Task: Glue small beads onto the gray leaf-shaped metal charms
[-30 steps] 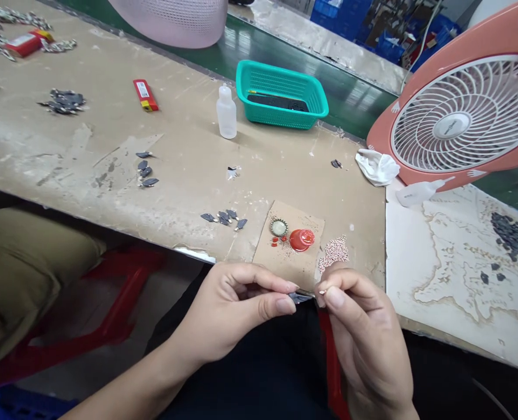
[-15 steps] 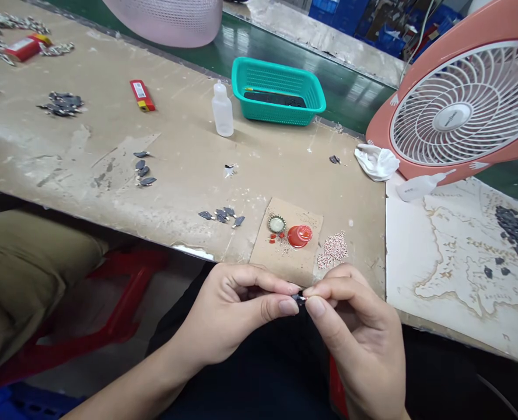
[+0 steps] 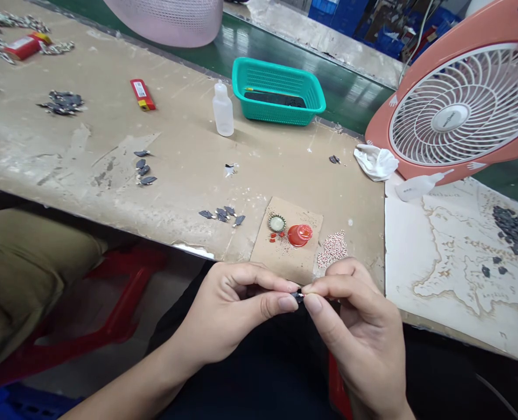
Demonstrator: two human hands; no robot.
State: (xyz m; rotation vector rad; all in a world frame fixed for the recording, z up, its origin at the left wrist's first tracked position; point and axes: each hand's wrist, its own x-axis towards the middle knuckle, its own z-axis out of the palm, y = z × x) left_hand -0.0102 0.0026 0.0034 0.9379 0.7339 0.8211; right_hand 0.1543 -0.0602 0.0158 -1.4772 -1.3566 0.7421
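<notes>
Now closer, left hand (image 3: 237,312) and right hand (image 3: 357,332) pinch a dark charm (image 3: 298,296).

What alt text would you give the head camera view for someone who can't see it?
The left hand and right hand pinch a small dark piece between their fingers above a workbench. Just beyond lies a cardboard square holding a red cap.

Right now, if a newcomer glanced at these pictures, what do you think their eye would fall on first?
The salmon-pink desk fan at the upper right stands out first, then the teal plastic basket at the bench's far edge. Nearest the camera, the left hand and right hand meet around a small dark piece.
</notes>
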